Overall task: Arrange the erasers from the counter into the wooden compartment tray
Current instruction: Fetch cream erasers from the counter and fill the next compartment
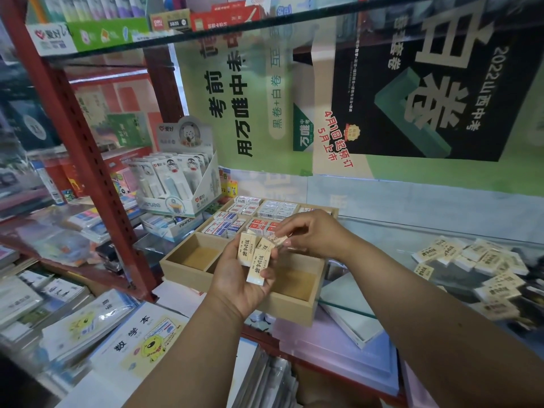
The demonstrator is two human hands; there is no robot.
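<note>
My left hand (235,278) holds a small stack of cream-sleeved erasers (253,259) above the wooden compartment tray (294,312). My right hand (309,232) pinches one more cream eraser (279,240) at the top of that stack. The tray's two near compartments hold nothing; its far compartments are filled with white, blue and red erasers (235,223). A loose pile of cream erasers (471,269) lies on the glass counter to the right.
A red metal shelf post (97,172) rises left of the tray. A cardboard display box of packaged items (179,184) stands behind the tray. Workbooks (138,346) and a pink pad (338,357) lie in front. A glass shelf (265,22) runs overhead.
</note>
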